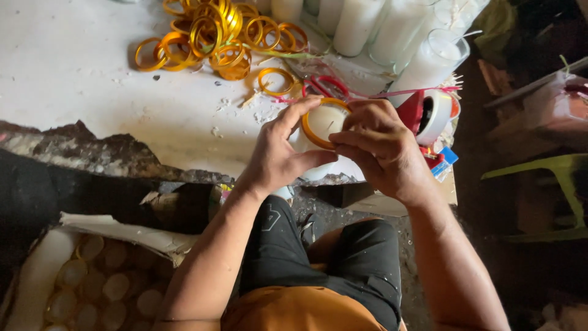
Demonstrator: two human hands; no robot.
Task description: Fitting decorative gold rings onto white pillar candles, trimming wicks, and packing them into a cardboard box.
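1. Both hands are gripping a white candle jar (pixel 323 125) at frame centre: left hand (pixel 278 153) cupping its side, right hand (pixel 376 147) pinching the gold ring (pixel 309 132) on its rim.
2. Loose gold rings (pixel 214 37) are lying on the worktop (pixel 73 67) upper left; more white candles (pixel 392 30) are crowding the top right.

My head camera looks steeply down, close over my lap and the white table (pixel 92 73) edge.

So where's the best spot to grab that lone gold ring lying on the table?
Probably pinch the lone gold ring by its thin rim, coming from above. It lies flat on the white table, apart from the ring pile, with bare table inside its hoop for a fingertip.
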